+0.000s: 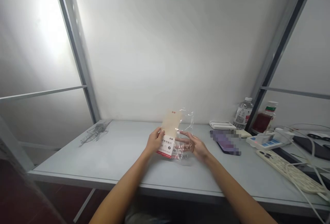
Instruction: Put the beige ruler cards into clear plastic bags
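Note:
A flat packet, cream above with a white and red printed label below, is held upright over the middle of the table. My left hand grips its left edge, thumb across the front. Clear plastic wrapping extends to the right of the packet. My right hand is at this wrapping, with its fingers apart and seen partly through the plastic; the thumb touches the film near the packet's right side.
Crumpled clear plastic lies on the table at the left. On the right are a purple phone, a white device, a water bottle, a red bottle, a power strip, a patterned phone case and cables.

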The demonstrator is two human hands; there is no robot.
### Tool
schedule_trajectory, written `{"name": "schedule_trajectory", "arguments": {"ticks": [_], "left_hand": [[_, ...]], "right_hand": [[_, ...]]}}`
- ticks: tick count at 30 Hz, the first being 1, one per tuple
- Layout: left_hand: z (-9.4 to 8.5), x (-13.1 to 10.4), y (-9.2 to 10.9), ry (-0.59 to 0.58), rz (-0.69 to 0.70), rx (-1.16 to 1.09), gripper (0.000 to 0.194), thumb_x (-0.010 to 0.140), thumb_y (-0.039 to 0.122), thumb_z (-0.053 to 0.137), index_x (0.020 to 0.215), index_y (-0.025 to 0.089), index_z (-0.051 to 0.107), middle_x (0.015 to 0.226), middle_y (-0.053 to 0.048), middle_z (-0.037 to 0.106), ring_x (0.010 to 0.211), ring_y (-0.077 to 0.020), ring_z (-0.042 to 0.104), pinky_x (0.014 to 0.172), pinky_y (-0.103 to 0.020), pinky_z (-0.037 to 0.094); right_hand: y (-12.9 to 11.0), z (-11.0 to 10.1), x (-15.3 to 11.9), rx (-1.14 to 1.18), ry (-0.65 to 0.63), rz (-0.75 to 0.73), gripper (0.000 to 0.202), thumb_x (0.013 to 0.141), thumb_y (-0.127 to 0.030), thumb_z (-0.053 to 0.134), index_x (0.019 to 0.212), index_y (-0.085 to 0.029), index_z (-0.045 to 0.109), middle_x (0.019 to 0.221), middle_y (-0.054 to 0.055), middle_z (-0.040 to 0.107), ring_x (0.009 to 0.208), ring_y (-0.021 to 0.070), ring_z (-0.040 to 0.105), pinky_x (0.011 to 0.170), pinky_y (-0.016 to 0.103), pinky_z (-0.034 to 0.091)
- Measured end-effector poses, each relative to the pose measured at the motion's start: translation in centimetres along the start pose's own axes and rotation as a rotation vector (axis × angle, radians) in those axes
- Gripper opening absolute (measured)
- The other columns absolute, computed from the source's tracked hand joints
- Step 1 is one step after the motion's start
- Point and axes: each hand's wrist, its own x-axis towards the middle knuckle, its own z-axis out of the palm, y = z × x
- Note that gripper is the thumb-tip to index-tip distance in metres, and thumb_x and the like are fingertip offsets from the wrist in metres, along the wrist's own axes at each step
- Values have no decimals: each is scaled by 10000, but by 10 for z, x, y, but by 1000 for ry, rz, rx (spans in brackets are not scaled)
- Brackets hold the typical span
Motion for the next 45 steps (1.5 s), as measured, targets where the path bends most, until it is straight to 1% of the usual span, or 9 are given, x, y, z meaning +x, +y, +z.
{"name": "schedule_trajectory", "arguments": {"ticks": [9, 22, 27, 30, 33, 36, 41, 43, 45], "left_hand": [[0, 1, -2, 24, -5, -11, 411, 810, 484, 383, 1022, 176, 553, 631, -1, 575, 487, -94, 477, 455, -202, 352], [0, -2, 6, 42, -4, -7, 410, 801, 490, 399, 1018, 182, 563, 605, 15, 557, 489, -90, 459, 465, -195, 346], [1, -2, 7, 35, -4, -34, 412, 800, 489, 406, 1034, 185, 559, 592, 22, 541, 468, -83, 441, 454, -195, 342], [2, -3, 7, 30, -5, -36, 411, 806, 485, 400, 1042, 187, 556, 598, 21, 541, 471, -84, 441, 451, -193, 340], [3, -4, 9, 32, 11, -42, 396, 803, 475, 411, 1028, 189, 567, 676, 2, 581, 531, -95, 478, 487, -198, 367], [6, -5, 9, 31, 33, -53, 379, 808, 451, 415, 1033, 187, 569, 846, -32, 613, 631, -116, 525, 554, -215, 409], [13, -6, 5, 61, 69, -13, 348, 804, 397, 454, 1063, 200, 576, 1051, -68, 577, 883, -173, 542, 736, -264, 437], [16, -7, 5, 34, 79, -34, 355, 814, 386, 443, 1098, 205, 555, 1066, -71, 575, 898, -176, 544, 754, -276, 439], [19, -9, 5, -15, 65, -77, 382, 824, 387, 425, 1150, 210, 516, 1060, -70, 582, 845, -167, 560, 724, -276, 449]], "right_hand": [[3, 0, 0, -47, -18, 11, 439, 847, -475, 363, 1155, -185, 480, 1032, 134, 651, 753, 254, 666, 598, 385, 517], [1, -1, -1, -1, -45, 42, 423, 833, -488, 366, 1099, -194, 513, 1026, 141, 645, 732, 276, 664, 627, 444, 508], [3, 0, 0, -7, -58, 49, 412, 839, -476, 366, 1071, -181, 535, 999, 135, 655, 691, 249, 667, 650, 441, 512], [6, 2, -1, -34, -52, 40, 370, 831, -438, 418, 1051, -172, 550, 962, 127, 664, 673, 231, 667, 651, 418, 520], [8, 6, -1, -76, -43, 39, 331, 807, -402, 492, 1036, -174, 559, 943, 118, 667, 684, 222, 667, 630, 374, 527], [10, 9, -1, -93, -29, 45, 311, 786, -402, 532, 1001, -183, 575, 912, 100, 669, 669, 213, 664, 585, 338, 526], [14, 10, 0, -97, -43, 26, 282, 769, -391, 558, 965, -193, 600, 833, 61, 671, 580, 163, 629, 555, 308, 513], [15, 11, 0, -105, -56, 21, 287, 767, -399, 558, 959, -191, 602, 799, 51, 670, 571, 160, 618, 566, 316, 511], [17, 12, 1, -120, -59, 11, 288, 766, -414, 555, 933, -185, 604, 747, 41, 665, 555, 158, 607, 560, 317, 502]]}}
